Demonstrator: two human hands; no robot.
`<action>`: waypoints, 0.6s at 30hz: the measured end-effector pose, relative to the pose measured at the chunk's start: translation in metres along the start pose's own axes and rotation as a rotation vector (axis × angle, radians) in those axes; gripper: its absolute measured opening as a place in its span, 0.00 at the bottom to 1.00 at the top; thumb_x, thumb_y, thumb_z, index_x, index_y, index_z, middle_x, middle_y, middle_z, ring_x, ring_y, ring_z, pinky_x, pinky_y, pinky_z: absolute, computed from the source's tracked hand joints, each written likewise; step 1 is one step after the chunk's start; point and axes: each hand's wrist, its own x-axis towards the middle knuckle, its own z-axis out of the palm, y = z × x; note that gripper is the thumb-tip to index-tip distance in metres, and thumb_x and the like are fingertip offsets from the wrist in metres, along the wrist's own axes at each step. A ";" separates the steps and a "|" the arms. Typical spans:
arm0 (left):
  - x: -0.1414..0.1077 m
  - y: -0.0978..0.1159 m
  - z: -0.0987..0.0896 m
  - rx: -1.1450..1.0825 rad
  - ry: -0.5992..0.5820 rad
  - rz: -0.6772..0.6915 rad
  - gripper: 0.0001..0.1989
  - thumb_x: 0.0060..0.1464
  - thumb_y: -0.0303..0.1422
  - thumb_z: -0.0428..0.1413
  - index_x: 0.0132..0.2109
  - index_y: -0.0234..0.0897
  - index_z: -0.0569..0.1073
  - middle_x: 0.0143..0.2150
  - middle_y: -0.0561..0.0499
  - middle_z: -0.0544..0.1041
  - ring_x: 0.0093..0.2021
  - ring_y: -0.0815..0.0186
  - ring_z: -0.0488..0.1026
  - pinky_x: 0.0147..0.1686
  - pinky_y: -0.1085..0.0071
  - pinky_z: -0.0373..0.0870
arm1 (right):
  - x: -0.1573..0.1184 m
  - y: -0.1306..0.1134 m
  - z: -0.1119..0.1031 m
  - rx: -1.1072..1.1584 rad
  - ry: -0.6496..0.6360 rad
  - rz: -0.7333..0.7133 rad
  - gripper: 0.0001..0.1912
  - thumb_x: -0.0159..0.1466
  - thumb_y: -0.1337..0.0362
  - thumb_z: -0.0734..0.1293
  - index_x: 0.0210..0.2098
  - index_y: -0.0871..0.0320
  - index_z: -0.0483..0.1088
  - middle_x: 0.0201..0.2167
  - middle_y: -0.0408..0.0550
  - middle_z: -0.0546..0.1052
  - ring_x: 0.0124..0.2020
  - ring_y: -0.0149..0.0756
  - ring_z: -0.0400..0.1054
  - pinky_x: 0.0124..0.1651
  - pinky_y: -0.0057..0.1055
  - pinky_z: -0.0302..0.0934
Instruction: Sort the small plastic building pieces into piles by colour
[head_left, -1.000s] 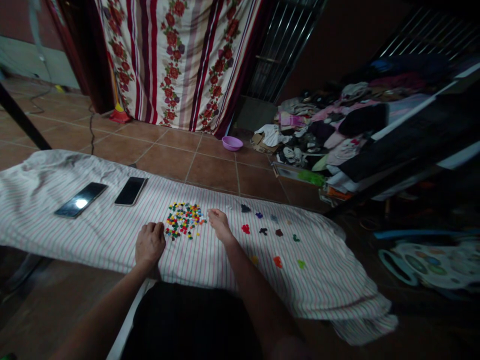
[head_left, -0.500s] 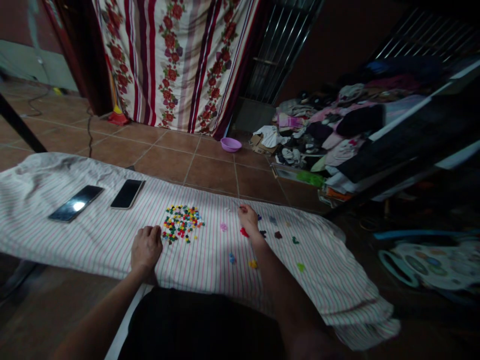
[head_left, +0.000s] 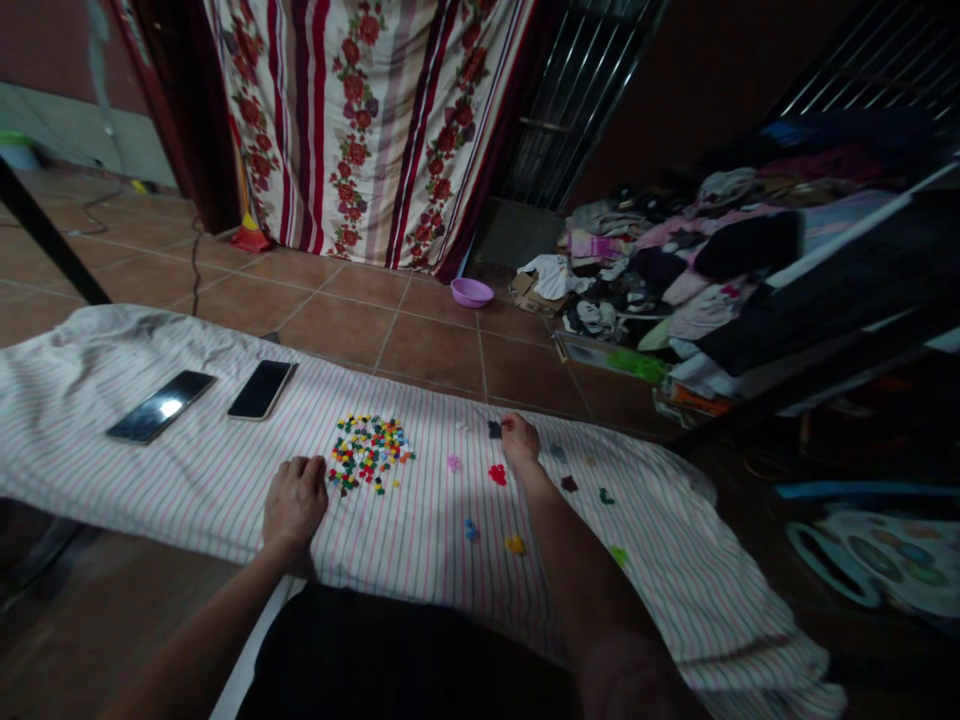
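Observation:
My left hand (head_left: 295,503) rests palm down on the striped cloth (head_left: 420,560), fingers loosely bent and holding nothing I can see. Just right of its fingertips lies a mixed pile of small coloured beads or bricks (head_left: 369,452). My right hand (head_left: 520,440) is closed in a pinch at the far edge of the cloth. Its fingertips meet beside a small black cluster (head_left: 494,429); whatever they hold is too small to make out. Around it sit a red cluster (head_left: 497,475), a pink cluster (head_left: 454,463), a grey cluster (head_left: 557,452) and a dark brown cluster (head_left: 569,483).
Nearer me are blue (head_left: 470,529) and yellow (head_left: 514,544) clusters; light green (head_left: 618,554) and dark green (head_left: 606,496) ones lie right. Two phones, one dark (head_left: 161,407) and one pale-edged (head_left: 261,389), lie left. A purple basin (head_left: 472,292) stands on the floor.
My right hand has shifted right, beside the black cluster, and uncovered the red one. My left hand stays by the pile, its fingers slightly straighter. The whole view has shifted a little.

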 end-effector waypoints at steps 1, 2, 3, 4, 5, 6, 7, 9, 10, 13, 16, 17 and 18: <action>0.000 0.000 0.000 -0.001 0.000 0.001 0.15 0.62 0.33 0.43 0.43 0.36 0.73 0.37 0.44 0.73 0.40 0.57 0.65 0.42 0.62 0.62 | 0.000 0.001 0.001 0.001 -0.003 0.000 0.16 0.61 0.72 0.58 0.41 0.55 0.75 0.40 0.49 0.80 0.42 0.39 0.72 0.45 0.30 0.60; 0.000 0.000 0.001 -0.001 -0.001 0.000 0.15 0.62 0.33 0.43 0.43 0.36 0.73 0.37 0.44 0.73 0.40 0.57 0.65 0.42 0.63 0.62 | 0.001 0.001 0.002 0.001 -0.005 -0.003 0.17 0.61 0.72 0.58 0.41 0.55 0.76 0.40 0.49 0.80 0.42 0.38 0.72 0.45 0.30 0.60; 0.000 -0.001 0.001 0.001 -0.005 -0.002 0.14 0.62 0.32 0.43 0.43 0.36 0.73 0.37 0.44 0.73 0.40 0.57 0.65 0.42 0.63 0.62 | 0.001 0.002 0.002 0.000 -0.006 -0.008 0.17 0.60 0.72 0.58 0.41 0.55 0.76 0.40 0.49 0.80 0.42 0.38 0.72 0.46 0.30 0.61; 0.000 -0.001 0.001 0.003 -0.008 -0.005 0.14 0.62 0.32 0.43 0.43 0.36 0.73 0.37 0.44 0.73 0.40 0.57 0.65 0.42 0.63 0.62 | 0.000 0.002 0.003 -0.002 -0.008 -0.016 0.18 0.60 0.72 0.58 0.41 0.54 0.76 0.40 0.49 0.80 0.42 0.38 0.72 0.46 0.30 0.61; 0.000 0.000 0.000 0.005 -0.012 -0.005 0.14 0.62 0.32 0.44 0.43 0.36 0.73 0.37 0.44 0.73 0.40 0.58 0.65 0.43 0.63 0.62 | 0.000 0.002 0.004 -0.005 -0.012 -0.024 0.18 0.60 0.72 0.58 0.41 0.54 0.77 0.40 0.49 0.80 0.43 0.38 0.72 0.47 0.30 0.61; 0.000 0.000 0.000 0.008 -0.015 -0.005 0.14 0.62 0.32 0.44 0.43 0.37 0.73 0.37 0.45 0.73 0.40 0.58 0.65 0.42 0.63 0.62 | 0.000 0.002 0.004 -0.009 -0.015 -0.031 0.18 0.60 0.72 0.58 0.41 0.55 0.77 0.40 0.49 0.80 0.43 0.38 0.72 0.48 0.30 0.61; 0.000 0.000 0.000 0.011 -0.016 -0.005 0.13 0.62 0.32 0.44 0.43 0.37 0.73 0.37 0.45 0.73 0.40 0.58 0.65 0.42 0.63 0.62 | -0.001 0.002 0.005 -0.013 -0.019 -0.037 0.18 0.60 0.72 0.58 0.42 0.55 0.77 0.40 0.50 0.80 0.43 0.38 0.72 0.49 0.30 0.61; 0.000 0.000 -0.001 0.016 -0.016 0.001 0.13 0.62 0.32 0.44 0.43 0.36 0.73 0.36 0.45 0.73 0.39 0.58 0.65 0.42 0.63 0.62 | -0.002 0.002 0.005 -0.016 -0.028 -0.044 0.19 0.61 0.72 0.58 0.43 0.55 0.77 0.41 0.50 0.80 0.44 0.37 0.72 0.49 0.30 0.61; 0.000 0.000 -0.001 0.017 -0.015 0.004 0.13 0.62 0.32 0.44 0.42 0.36 0.73 0.36 0.45 0.73 0.39 0.58 0.65 0.42 0.63 0.62 | -0.002 0.002 0.005 -0.016 -0.035 -0.048 0.20 0.61 0.72 0.57 0.44 0.55 0.77 0.41 0.49 0.80 0.45 0.37 0.72 0.50 0.30 0.61; 0.000 0.000 -0.001 0.012 -0.006 0.010 0.13 0.62 0.32 0.44 0.42 0.36 0.73 0.36 0.45 0.73 0.39 0.58 0.65 0.42 0.63 0.63 | -0.003 0.002 0.004 -0.013 -0.052 -0.065 0.21 0.62 0.73 0.57 0.46 0.55 0.77 0.43 0.48 0.80 0.46 0.36 0.72 0.50 0.28 0.61; 0.000 -0.001 0.000 0.005 0.008 0.009 0.13 0.61 0.32 0.45 0.42 0.36 0.73 0.36 0.45 0.73 0.39 0.58 0.66 0.42 0.63 0.63 | -0.003 0.003 0.002 -0.012 -0.048 -0.076 0.21 0.61 0.73 0.57 0.46 0.54 0.77 0.44 0.47 0.80 0.47 0.36 0.72 0.50 0.27 0.61; 0.000 -0.001 0.001 0.004 0.010 0.009 0.13 0.61 0.32 0.45 0.42 0.36 0.73 0.36 0.45 0.73 0.39 0.58 0.66 0.42 0.63 0.63 | -0.003 0.003 0.002 -0.014 -0.044 -0.079 0.21 0.61 0.74 0.57 0.46 0.54 0.77 0.44 0.47 0.80 0.47 0.35 0.72 0.50 0.26 0.61; 0.000 -0.001 0.001 0.004 0.011 0.009 0.13 0.61 0.32 0.45 0.42 0.37 0.73 0.36 0.45 0.73 0.39 0.58 0.66 0.41 0.63 0.63 | -0.003 0.002 0.001 -0.016 -0.039 -0.081 0.22 0.61 0.74 0.57 0.46 0.55 0.76 0.44 0.47 0.80 0.47 0.35 0.72 0.51 0.26 0.61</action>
